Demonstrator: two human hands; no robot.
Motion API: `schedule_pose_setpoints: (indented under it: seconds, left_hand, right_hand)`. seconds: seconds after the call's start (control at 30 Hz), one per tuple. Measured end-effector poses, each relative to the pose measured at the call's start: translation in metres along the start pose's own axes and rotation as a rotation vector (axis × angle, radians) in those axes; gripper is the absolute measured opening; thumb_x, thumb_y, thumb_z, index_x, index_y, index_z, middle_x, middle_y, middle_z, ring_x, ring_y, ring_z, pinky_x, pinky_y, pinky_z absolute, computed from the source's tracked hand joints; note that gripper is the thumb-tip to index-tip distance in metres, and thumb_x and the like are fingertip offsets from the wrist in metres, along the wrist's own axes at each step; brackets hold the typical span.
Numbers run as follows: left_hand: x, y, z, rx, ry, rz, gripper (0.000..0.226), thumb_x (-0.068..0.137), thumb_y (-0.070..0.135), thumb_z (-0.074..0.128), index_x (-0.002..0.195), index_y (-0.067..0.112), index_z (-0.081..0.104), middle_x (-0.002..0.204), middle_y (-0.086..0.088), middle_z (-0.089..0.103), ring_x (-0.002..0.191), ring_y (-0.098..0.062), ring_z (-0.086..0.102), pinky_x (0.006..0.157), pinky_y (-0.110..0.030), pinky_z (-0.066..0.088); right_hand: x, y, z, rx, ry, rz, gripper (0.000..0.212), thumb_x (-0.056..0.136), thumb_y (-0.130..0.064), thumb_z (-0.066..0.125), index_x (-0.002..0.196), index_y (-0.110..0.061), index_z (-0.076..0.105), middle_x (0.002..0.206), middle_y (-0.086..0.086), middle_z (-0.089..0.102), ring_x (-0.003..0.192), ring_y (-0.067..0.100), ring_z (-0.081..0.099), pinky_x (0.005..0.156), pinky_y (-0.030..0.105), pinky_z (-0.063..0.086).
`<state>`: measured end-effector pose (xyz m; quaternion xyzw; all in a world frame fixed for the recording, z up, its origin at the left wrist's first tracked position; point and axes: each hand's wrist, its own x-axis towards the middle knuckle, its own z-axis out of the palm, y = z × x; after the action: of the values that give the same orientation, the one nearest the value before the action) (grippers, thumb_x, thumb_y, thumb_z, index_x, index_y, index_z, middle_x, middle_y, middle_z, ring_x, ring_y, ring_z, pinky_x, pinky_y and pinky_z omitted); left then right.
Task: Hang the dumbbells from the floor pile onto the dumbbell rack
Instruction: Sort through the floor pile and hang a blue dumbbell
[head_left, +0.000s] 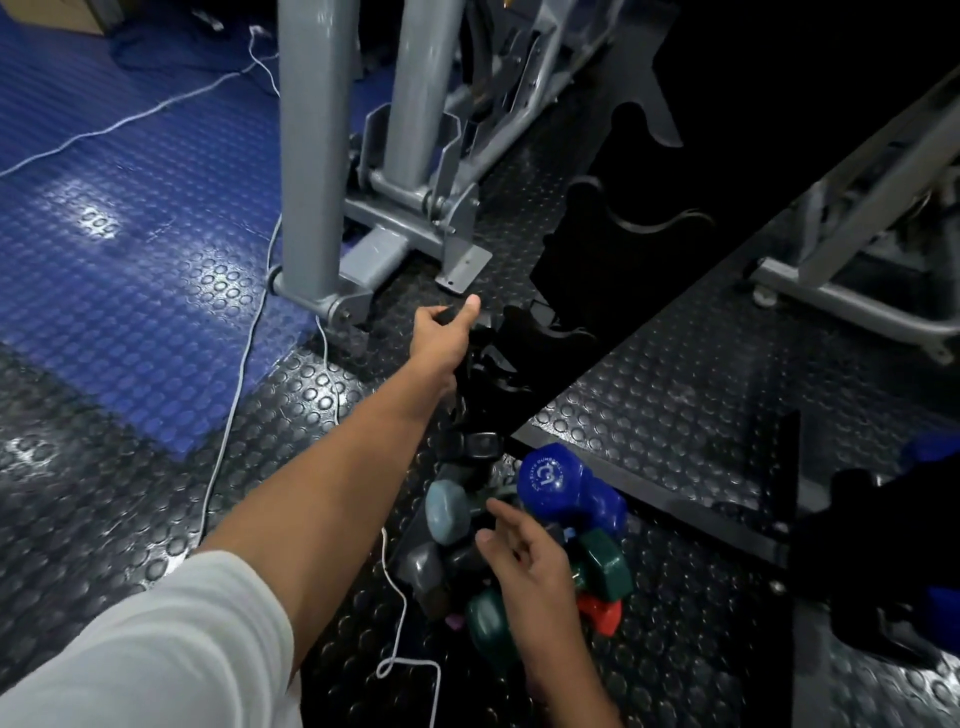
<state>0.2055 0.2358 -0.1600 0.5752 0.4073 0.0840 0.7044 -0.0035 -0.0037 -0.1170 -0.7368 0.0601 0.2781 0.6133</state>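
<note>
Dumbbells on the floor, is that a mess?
Yes. The dumbbells lie jumbled in a heap on the floor, pointing every way, instead of hanging on the black rack. A white cable also snakes right beside the heap, where it could snag.

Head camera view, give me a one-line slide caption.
Left hand grips a black object at the black dumbbell rack while the open right hand reaches over the pile of coloured dumbbells.
</note>
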Motion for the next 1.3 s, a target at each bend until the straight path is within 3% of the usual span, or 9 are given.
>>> schedule_pose_setpoints:
  seconds: [0.13,0.3,0.57,0.67,0.77,0.87,1.0,1.13,1.3]
  left_hand:
    - [0.023,-0.005,0.001,0.084,-0.034,-0.038,0.096,0.041,0.096,0.076,0.108,0.031,0.057,0.116,-0.006,0.073,0.102,-0.03,0.074,0.09,-0.053,0.063]
    - [0.009,0.006,-0.007,0.159,-0.159,-0.067,0.074,0.085,0.08,0.055,0.127,0.02,0.064,0.113,-0.01,0.072,0.076,-0.019,0.061,0.059,-0.027,0.046]
    - [0.038,-0.001,0.01,0.422,-0.113,0.067,0.084,0.062,0.098,0.057,0.108,0.03,0.076,0.106,-0.003,0.079,0.103,-0.032,0.075,0.097,-0.053,0.061]
    - [0.002,0.014,-0.001,0.325,-0.25,0.114,0.044,0.099,0.058,0.062,0.131,0.029,0.072,0.125,-0.005,0.076,0.105,-0.022,0.071,0.097,-0.036,0.055]
    - [0.002,0.008,-0.016,0.307,-0.297,0.17,0.056,0.098,0.046,0.069,0.147,0.021,0.063,0.134,-0.008,0.071,0.115,-0.018,0.068,0.11,-0.035,0.05]
    - [0.003,0.015,-0.006,0.423,-0.193,0.185,0.077,0.069,0.067,0.077,0.132,0.023,0.075,0.121,-0.003,0.078,0.11,-0.017,0.073,0.105,-0.035,0.057]
    - [-0.02,0.034,0.016,0.581,-0.209,0.166,0.036,0.104,0.031,0.064,0.122,0.004,0.077,0.112,-0.015,0.077,0.111,-0.026,0.07,0.094,-0.035,0.052]
    - [-0.022,0.024,0.019,0.352,-0.255,-0.037,0.058,0.113,0.045,0.04,0.128,-0.001,0.071,0.133,-0.022,0.07,0.126,-0.038,0.064,0.099,-0.045,0.052]
    - [-0.003,0.007,0.008,0.414,-0.331,-0.032,0.055,0.094,0.053,0.058,0.12,0.009,0.076,0.125,-0.023,0.073,0.117,-0.045,0.069,0.096,-0.051,0.056]
  right_hand:
    - [0.001,-0.003,0.001,-0.194,-0.008,-0.035,0.051,0.094,-0.048,0.071,0.142,-0.05,0.054,0.135,-0.023,0.056,0.124,0.002,0.059,0.105,0.036,0.054]
    - [-0.001,-0.01,0.005,-0.472,0.02,-0.126,0.062,0.099,-0.043,0.067,0.156,-0.033,0.045,0.162,-0.014,0.041,0.149,0.006,0.036,0.122,0.034,0.035]
    - [0.042,-0.064,0.003,-0.339,0.336,-0.246,0.06,0.102,-0.028,0.062,0.158,-0.024,0.042,0.144,-0.003,0.06,0.125,0.008,0.061,0.1,0.024,0.054]
    - [0.061,-0.07,-0.006,-0.449,0.25,-0.187,0.07,0.103,-0.028,0.058,0.165,-0.022,0.027,0.163,0.002,0.043,0.149,0.022,0.041,0.122,0.043,0.039]
    - [0.084,-0.084,-0.009,-0.54,0.163,-0.234,0.065,0.102,-0.033,0.061,0.16,-0.018,0.035,0.152,0.006,0.053,0.139,0.028,0.051,0.117,0.042,0.042]
    - [0.102,-0.09,-0.013,-0.499,0.102,-0.221,0.057,0.106,-0.028,0.058,0.158,-0.014,0.04,0.146,0.007,0.06,0.135,0.028,0.055,0.104,0.028,0.039]
    - [0.101,-0.086,-0.023,-0.511,0.064,-0.222,0.053,0.109,-0.032,0.053,0.159,-0.024,0.039,0.146,-0.001,0.06,0.136,0.02,0.055,0.103,0.028,0.039]
    - [0.108,-0.081,-0.028,-0.503,0.062,-0.226,0.052,0.109,-0.031,0.053,0.159,-0.026,0.04,0.143,-0.006,0.061,0.131,0.014,0.055,0.101,0.026,0.038]
    - [0.107,-0.077,-0.018,-0.626,0.127,-0.234,0.05,0.11,-0.033,0.049,0.157,-0.017,0.04,0.129,0.009,0.067,0.122,0.033,0.061,0.092,0.036,0.043]
